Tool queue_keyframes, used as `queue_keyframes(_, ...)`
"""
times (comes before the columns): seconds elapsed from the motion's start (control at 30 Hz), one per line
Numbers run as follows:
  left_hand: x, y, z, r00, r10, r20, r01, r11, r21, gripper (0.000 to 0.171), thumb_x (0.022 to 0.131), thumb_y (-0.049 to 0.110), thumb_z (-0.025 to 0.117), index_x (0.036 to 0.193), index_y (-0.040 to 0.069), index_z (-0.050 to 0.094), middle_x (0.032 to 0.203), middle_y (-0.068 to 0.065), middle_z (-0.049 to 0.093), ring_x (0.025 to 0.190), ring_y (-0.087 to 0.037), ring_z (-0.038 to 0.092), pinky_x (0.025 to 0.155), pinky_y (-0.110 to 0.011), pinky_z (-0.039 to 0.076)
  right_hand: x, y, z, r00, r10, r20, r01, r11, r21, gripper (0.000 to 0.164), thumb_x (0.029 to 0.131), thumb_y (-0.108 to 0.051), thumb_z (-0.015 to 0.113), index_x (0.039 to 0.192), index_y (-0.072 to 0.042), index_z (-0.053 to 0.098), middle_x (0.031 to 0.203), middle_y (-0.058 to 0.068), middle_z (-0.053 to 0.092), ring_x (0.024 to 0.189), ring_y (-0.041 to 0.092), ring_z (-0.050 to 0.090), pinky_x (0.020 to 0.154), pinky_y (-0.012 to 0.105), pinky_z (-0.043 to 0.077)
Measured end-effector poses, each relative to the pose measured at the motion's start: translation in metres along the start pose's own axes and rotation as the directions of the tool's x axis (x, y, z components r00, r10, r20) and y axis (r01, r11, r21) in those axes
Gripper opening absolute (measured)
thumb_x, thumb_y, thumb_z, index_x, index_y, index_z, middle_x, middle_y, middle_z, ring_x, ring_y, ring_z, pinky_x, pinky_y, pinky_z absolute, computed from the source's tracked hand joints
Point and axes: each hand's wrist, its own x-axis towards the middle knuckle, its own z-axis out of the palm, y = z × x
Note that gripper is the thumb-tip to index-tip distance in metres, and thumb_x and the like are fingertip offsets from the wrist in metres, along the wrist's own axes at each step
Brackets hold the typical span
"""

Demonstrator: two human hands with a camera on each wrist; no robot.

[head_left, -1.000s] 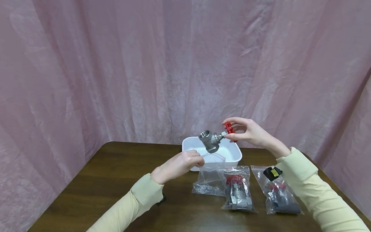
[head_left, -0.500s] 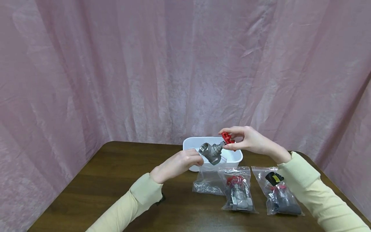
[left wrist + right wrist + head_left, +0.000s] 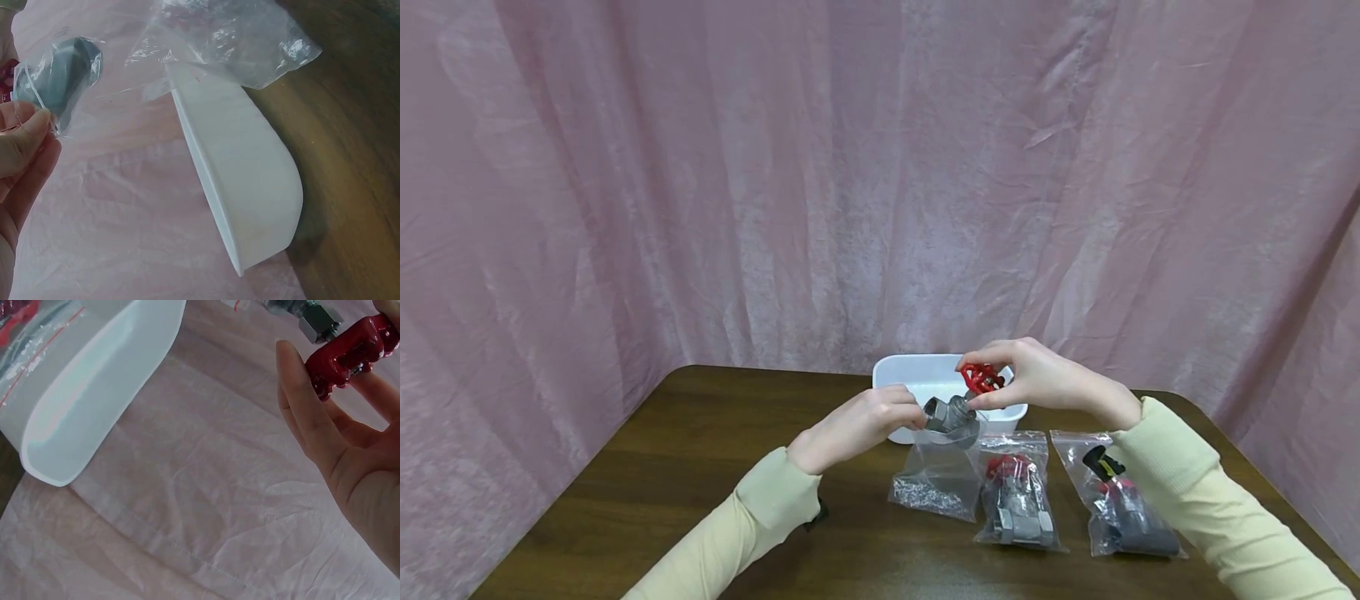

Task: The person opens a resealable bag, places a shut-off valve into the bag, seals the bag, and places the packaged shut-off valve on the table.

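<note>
My left hand [image 3: 868, 423] pinches the mouth of a clear zip bag [image 3: 934, 477], which hangs toward the table. In my right hand [image 3: 1047, 382] is a metal valve [image 3: 957, 415], held by its red handwheel [image 3: 982, 380] with thumb and fingers on the rim. The valve's body is tilted and sits within the bag's mouth, beside my left fingertips. Plastic surrounds the grey body [image 3: 65, 72] in the left wrist view. The right wrist view shows the handwheel [image 3: 350, 356] between thumb and fingers, with a hex nut [image 3: 319, 324] beyond it.
Behind the bag stands a white plastic tub [image 3: 898, 372]. To the right lie a bagged red-handled valve [image 3: 1018, 500] and another bag [image 3: 1131, 512] with a dark grey fitting, both on the brown table [image 3: 662, 492]. A pink curtain [image 3: 850, 183] hangs behind.
My right hand has lowered the valve from above the tub into the bag's mouth. My left hand has stayed nearly in place, while the bag's bottom has shifted slightly.
</note>
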Motion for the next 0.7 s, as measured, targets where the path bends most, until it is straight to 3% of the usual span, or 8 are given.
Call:
queue_keyframes(0.23, 0.002, 0.002, 0.000, 1.000, 0.017, 0.000, -0.017, 1.000, 0.003, 0.020, 0.079, -0.006, 0.063, 0.080, 0.014, 0.062, 0.086, 0.009, 0.053, 0.085, -0.002, 0.045, 0.077, -0.012, 0.035, 0.008, -0.009, 0.007, 0.998, -0.029, 0.059, 0.030, 0.999, -0.019, 0.033, 0.075, -0.034, 0.073, 0.104, -0.021, 0.063, 0.079, -0.008, 0.054, 0.072, 0.015, 0.052, 0.060, 0.027, 0.044)
queue_keyframes(0.47, 0.001, 0.003, 0.002, 0.999, 0.044, 0.019, -0.045, 0.996, 0.071, 0.020, 0.079, -0.006, 0.064, 0.082, 0.014, 0.064, 0.087, 0.008, 0.056, 0.086, -0.003, 0.047, 0.078, -0.011, 0.034, 0.013, -0.014, 0.023, 0.995, -0.067, 0.079, 0.076, 0.991, -0.106, 0.029, 0.073, -0.030, 0.074, 0.098, -0.020, 0.064, 0.079, -0.007, 0.051, 0.072, 0.012, 0.048, 0.060, 0.024, 0.042)
queue_keyframes(0.7, -0.003, 0.007, 0.006, 0.999, 0.044, 0.020, -0.045, 0.997, 0.061, 0.019, 0.078, -0.006, 0.064, 0.082, 0.013, 0.066, 0.084, 0.008, 0.055, 0.082, -0.003, 0.046, 0.073, -0.009, 0.034, 0.013, -0.013, 0.043, 0.992, -0.102, 0.078, 0.114, 0.979, -0.171, 0.025, 0.069, -0.026, 0.073, 0.090, -0.019, 0.063, 0.073, -0.007, 0.049, 0.067, 0.011, 0.047, 0.054, 0.021, 0.040)
